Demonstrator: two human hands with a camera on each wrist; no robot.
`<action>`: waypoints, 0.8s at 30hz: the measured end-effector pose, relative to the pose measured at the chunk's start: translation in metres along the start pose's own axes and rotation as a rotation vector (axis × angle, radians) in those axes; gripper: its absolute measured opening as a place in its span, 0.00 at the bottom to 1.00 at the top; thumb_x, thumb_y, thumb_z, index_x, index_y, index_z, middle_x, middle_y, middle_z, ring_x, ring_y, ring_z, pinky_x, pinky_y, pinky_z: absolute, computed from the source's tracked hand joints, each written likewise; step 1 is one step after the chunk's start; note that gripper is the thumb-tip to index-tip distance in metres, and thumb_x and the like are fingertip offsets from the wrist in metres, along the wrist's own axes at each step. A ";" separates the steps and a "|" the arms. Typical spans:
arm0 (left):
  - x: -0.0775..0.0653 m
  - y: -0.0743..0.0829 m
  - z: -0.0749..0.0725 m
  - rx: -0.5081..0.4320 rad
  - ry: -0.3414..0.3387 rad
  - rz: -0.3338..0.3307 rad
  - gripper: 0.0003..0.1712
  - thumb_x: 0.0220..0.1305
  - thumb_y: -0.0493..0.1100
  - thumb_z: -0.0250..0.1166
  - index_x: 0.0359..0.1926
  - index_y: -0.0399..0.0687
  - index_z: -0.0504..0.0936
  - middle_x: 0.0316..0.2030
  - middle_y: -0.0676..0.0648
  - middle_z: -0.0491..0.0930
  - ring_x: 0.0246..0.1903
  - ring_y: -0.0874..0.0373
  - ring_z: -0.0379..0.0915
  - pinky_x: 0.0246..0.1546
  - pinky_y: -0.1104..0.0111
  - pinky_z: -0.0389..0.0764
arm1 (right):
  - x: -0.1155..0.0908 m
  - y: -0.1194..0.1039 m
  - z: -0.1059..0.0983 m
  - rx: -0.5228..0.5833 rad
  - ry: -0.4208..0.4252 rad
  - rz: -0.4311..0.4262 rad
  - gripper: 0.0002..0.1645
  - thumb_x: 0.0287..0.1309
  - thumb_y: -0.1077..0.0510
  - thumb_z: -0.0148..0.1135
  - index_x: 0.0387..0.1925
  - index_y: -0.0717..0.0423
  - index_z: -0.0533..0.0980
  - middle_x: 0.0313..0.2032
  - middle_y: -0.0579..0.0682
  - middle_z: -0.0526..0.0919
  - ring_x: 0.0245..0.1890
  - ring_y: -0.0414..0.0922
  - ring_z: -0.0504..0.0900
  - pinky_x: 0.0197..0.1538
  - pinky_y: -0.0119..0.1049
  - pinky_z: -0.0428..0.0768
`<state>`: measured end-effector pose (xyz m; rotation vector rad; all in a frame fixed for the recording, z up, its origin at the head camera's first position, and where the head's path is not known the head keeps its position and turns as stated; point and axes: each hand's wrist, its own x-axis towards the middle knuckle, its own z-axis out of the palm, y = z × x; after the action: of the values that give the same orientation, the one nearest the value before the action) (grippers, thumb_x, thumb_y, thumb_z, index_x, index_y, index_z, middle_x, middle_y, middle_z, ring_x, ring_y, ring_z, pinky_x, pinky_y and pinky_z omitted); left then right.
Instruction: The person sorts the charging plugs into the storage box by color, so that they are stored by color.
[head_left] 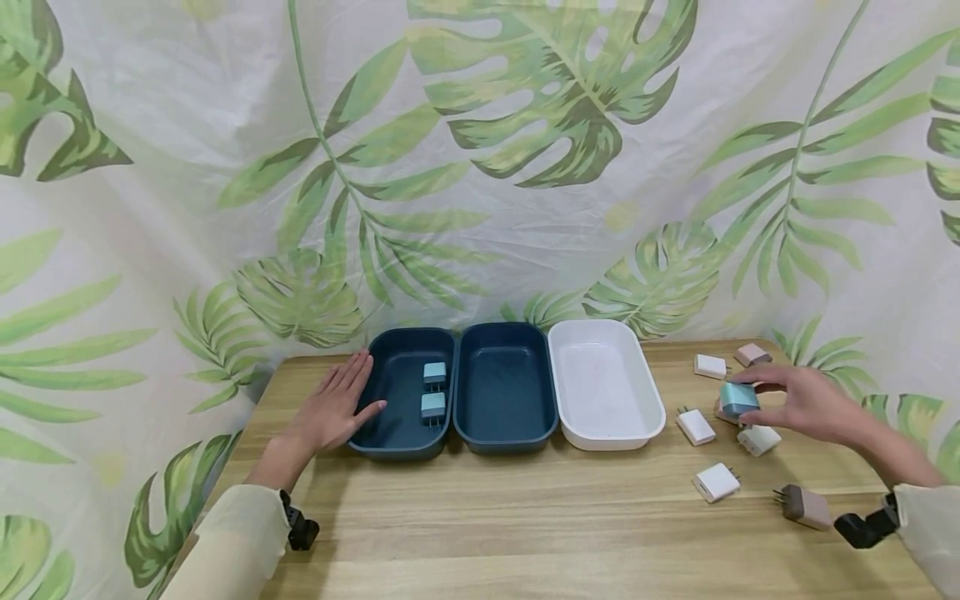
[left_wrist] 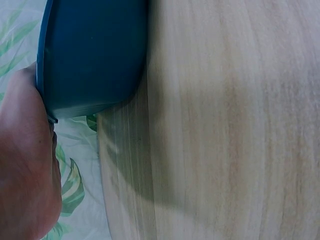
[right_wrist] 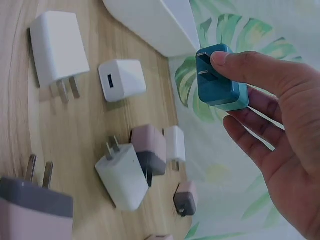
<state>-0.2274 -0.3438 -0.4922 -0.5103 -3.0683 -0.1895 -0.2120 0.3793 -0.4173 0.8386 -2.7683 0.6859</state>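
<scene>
Between the thumb and fingers of my right hand (head_left: 813,403) is a teal charger plug (head_left: 739,400), held above the other plugs at the table's right. Its two metal prongs show beside the thumb in the right wrist view, where the teal plug (right_wrist: 220,77) is clear of the tabletop. My left hand (head_left: 333,406) lies with fairly straight fingers along the left rim of the left dark blue tray (head_left: 397,433). Inside that tray, near its right wall, sit two teal plugs, a rear one (head_left: 434,374) and a front one (head_left: 432,407).
A second dark blue tray (head_left: 504,433) and a white tray (head_left: 607,392) stand in a row beside the first. Several white plugs (head_left: 717,482) and pink-and-grey plugs (head_left: 806,507) lie scattered on the wooden table (head_left: 525,525). Leaf-printed cloth (head_left: 510,233) hangs behind.
</scene>
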 end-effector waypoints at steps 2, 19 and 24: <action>0.000 0.000 0.000 -0.002 -0.005 -0.002 0.52 0.80 0.67 0.51 0.84 0.34 0.48 0.85 0.35 0.43 0.83 0.38 0.39 0.80 0.41 0.46 | 0.003 -0.003 0.001 0.011 -0.003 -0.005 0.31 0.45 0.57 0.88 0.54 0.54 0.87 0.46 0.50 0.89 0.42 0.28 0.82 0.35 0.31 0.82; -0.001 -0.002 0.003 -0.019 0.018 0.007 0.52 0.80 0.68 0.50 0.84 0.35 0.47 0.85 0.36 0.42 0.83 0.38 0.39 0.80 0.40 0.46 | 0.032 -0.027 0.020 0.041 0.050 -0.203 0.32 0.41 0.60 0.89 0.52 0.54 0.87 0.45 0.49 0.90 0.39 0.34 0.83 0.35 0.25 0.79; -0.001 -0.001 0.004 -0.035 0.051 0.027 0.52 0.80 0.69 0.50 0.84 0.34 0.49 0.84 0.35 0.45 0.83 0.37 0.42 0.79 0.40 0.48 | 0.040 -0.033 0.030 0.108 0.053 -0.257 0.31 0.40 0.64 0.88 0.50 0.57 0.87 0.45 0.49 0.90 0.41 0.34 0.84 0.43 0.20 0.79</action>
<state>-0.2267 -0.3450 -0.4960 -0.5393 -3.0114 -0.2513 -0.2274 0.3209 -0.4199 1.1541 -2.5335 0.7997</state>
